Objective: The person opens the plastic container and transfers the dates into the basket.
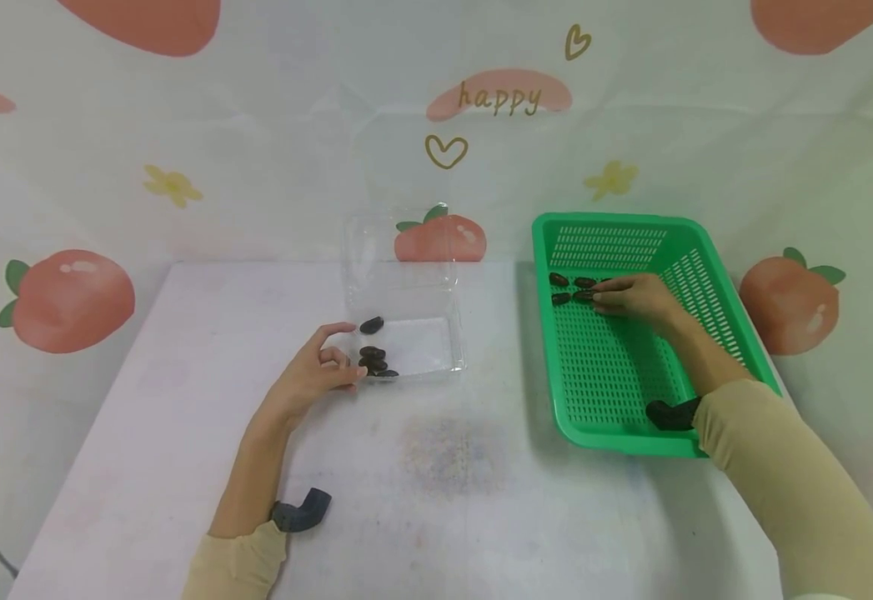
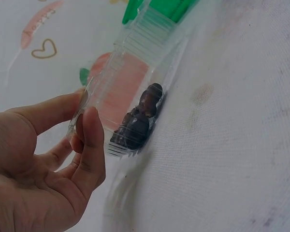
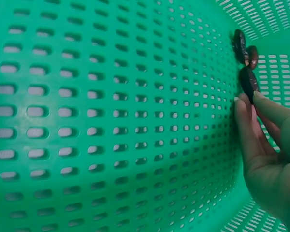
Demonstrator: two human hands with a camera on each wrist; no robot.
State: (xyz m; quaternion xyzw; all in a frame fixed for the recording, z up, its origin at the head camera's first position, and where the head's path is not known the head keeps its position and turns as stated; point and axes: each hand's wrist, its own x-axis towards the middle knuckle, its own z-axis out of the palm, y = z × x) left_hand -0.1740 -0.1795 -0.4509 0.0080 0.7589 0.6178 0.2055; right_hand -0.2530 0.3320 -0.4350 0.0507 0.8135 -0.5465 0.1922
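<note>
My left hand (image 1: 307, 379) grips the left side of a clear plastic clamshell box (image 1: 424, 346), its lid raised at the back. In the left wrist view, fingers and thumb pinch the box wall. Several dark brown dates (image 1: 373, 354) lie inside along its left side, one of them (image 1: 372, 325) farther back. My right hand (image 1: 639, 298) reaches into a green plastic basket (image 1: 546, 333) at the right. Its fingertips pinch a dark date (image 3: 248, 81) close to the basket floor. Other dates (image 1: 559, 280) sit in short rows at the basket's far left corner.
A white cloth-covered table (image 1: 436, 517) bears the box and basket, with a stained patch in front of the box. Behind rises a printed curtain (image 1: 278, 150) with fruit and hearts. A dark curved piece (image 1: 303, 511) sits at my left wrist, another (image 1: 672, 415) at my right.
</note>
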